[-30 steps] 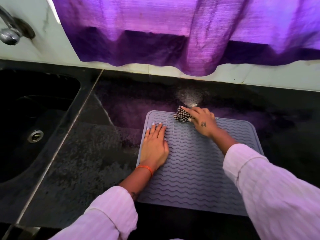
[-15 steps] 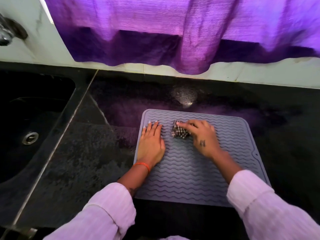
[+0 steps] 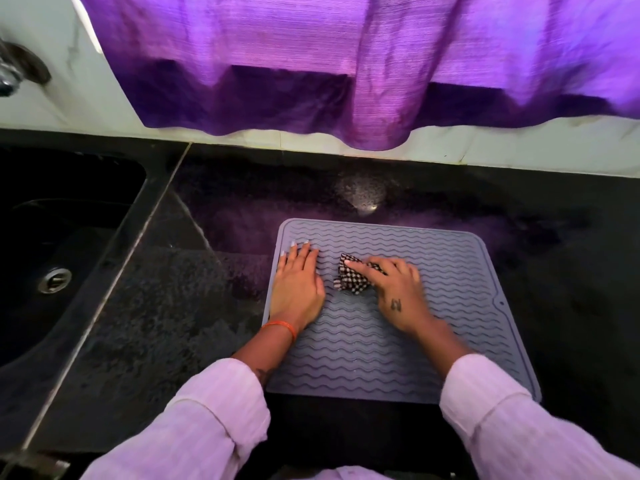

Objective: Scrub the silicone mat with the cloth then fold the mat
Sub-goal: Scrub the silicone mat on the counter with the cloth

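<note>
Mat (image 3: 433, 341) flat on counter (image 3: 156, 323). Left hand (image 3: 298, 285) at mat's 9 o'clock side, cloth (image 3: 349, 280) near middle under right hand (image 3: 394, 289). Sink (image 3: 52, 237) at 9 o'clock, curtain (image 3: 346, 64) at 12.

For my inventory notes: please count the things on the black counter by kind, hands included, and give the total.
Silicone mat: 1, grey, lying flat
Checkered cloth: 1, under the right hand's fingers
Hands: 2, left hand flat on the mat, right hand pressing the cloth
Total: 4
</note>
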